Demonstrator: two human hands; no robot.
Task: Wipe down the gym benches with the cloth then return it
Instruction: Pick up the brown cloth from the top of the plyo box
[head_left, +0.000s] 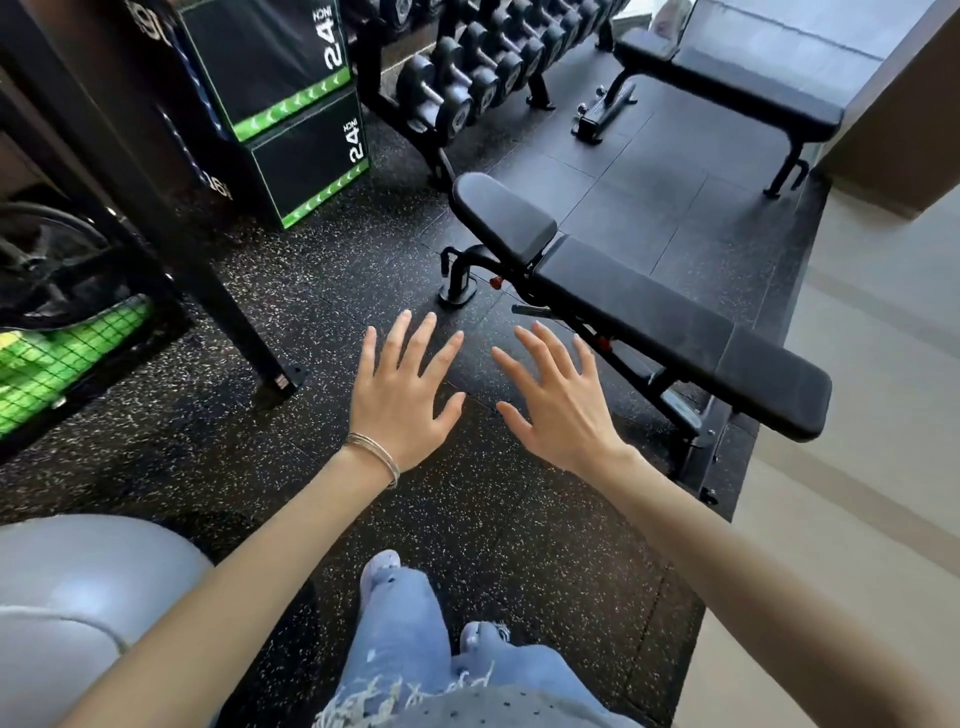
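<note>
Left hand (402, 410) and right hand (558, 410) hover over the floor (467, 519), fingers (397, 348) spread, holding nothing. No cloth is in view. Near bench (649, 327) and far bench (727, 78) show no sign of wiping, so I judge the task either unstarted or finished.

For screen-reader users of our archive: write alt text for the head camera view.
The left hand and right hand are held out open, fingers spread, holding nothing, above the speckled black floor; no cloth is in view. An adjustable bench stands just to their right, a flat bench farther back, with a dumbbell rack and stacked jump boxes behind.
</note>
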